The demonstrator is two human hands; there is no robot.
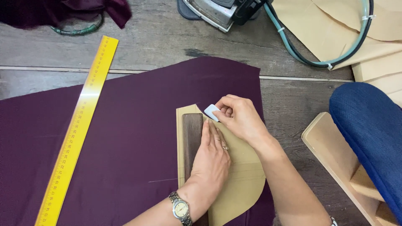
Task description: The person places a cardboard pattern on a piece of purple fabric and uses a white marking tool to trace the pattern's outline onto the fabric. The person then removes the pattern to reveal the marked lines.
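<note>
Your left hand [211, 157] lies flat, fingers extended, pressing a dark wooden block [191, 138] onto a tan paper pattern [245, 175]. Your right hand [240, 117] pinches a white chalk [211, 112] at the pattern's top edge.

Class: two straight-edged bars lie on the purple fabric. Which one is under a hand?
The dark brown wooden bar, pinned on the tan paper pattern by the left hand; the yellow ruler lies untouched.

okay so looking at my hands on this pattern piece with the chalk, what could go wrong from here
1. The left hand presses only part of the tan paper pattern; its rounded lower end lies free, so it might creep on the purple fabric and skew the line.
2. The right hand pinches the white chalk close to the left fingertips, so a stroke may bump them.
3. The iron sits near the fabric's top edge; if hot, it could scorch cloth pushed that way.
</note>
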